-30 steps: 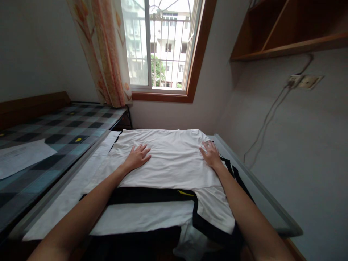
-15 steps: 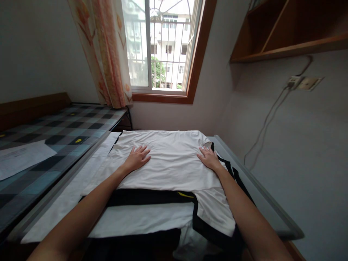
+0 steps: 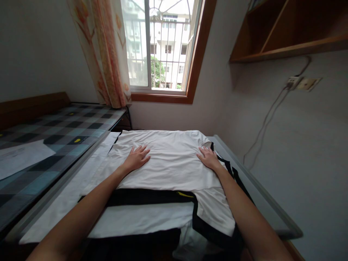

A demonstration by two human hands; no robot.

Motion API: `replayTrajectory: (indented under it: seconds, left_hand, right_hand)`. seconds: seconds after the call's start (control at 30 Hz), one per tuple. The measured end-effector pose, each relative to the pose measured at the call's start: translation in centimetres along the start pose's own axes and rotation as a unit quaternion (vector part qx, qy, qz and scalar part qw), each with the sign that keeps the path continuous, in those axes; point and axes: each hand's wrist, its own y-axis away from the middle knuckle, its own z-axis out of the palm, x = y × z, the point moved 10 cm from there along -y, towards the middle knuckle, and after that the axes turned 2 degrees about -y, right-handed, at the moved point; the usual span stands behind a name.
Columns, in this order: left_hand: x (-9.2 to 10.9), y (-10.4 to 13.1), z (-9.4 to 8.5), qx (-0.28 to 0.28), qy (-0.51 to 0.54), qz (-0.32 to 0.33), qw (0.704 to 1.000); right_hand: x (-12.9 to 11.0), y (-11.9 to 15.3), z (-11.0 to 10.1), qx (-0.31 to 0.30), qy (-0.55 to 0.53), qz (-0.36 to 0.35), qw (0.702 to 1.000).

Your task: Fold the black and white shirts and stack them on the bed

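A white T-shirt (image 3: 168,170) lies spread out before me, creased across its middle, with one sleeve (image 3: 217,208) pointing toward me. My left hand (image 3: 137,157) rests flat on the left part of the cloth, fingers spread. Close to the far right sleeve, my right hand (image 3: 208,157) presses down with its fingers apart. Beneath the T-shirt are other garments: a black strip with a yellow mark (image 3: 152,197) and more white cloth (image 3: 144,219) show on the near side. Neither hand grips the fabric.
The clothes lie on a grey-edged table (image 3: 272,206). At left stands a bed with a checked mattress (image 3: 89,125) and a sheet of paper (image 3: 24,157) on it. A curtain (image 3: 108,54) hangs beside the barred window. A wooden shelf (image 3: 293,49) and a plugged-in cord (image 3: 265,125) are at right.
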Motion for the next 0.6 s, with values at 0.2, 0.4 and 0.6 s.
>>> replayTrajectory:
  seconds: [0.2, 0.4, 0.6]
  left_hand:
    - [-0.01, -0.01, 0.06, -0.003, -0.01, -0.001, 1.0]
    - [0.08, -0.02, -0.07, 0.002, -0.009, 0.0, 1.0]
    - [0.49, 0.11, -0.79, 0.035, 0.002, 0.019, 0.999]
  right_hand:
    - [-0.01, 0.04, -0.06, 0.0, -0.002, -0.004, 1.0]
    - [-0.04, 0.15, -0.11, -0.011, -0.008, 0.001, 1.0]
    - [-0.2, 0.27, -0.29, -0.008, 0.001, 0.0, 1.0]
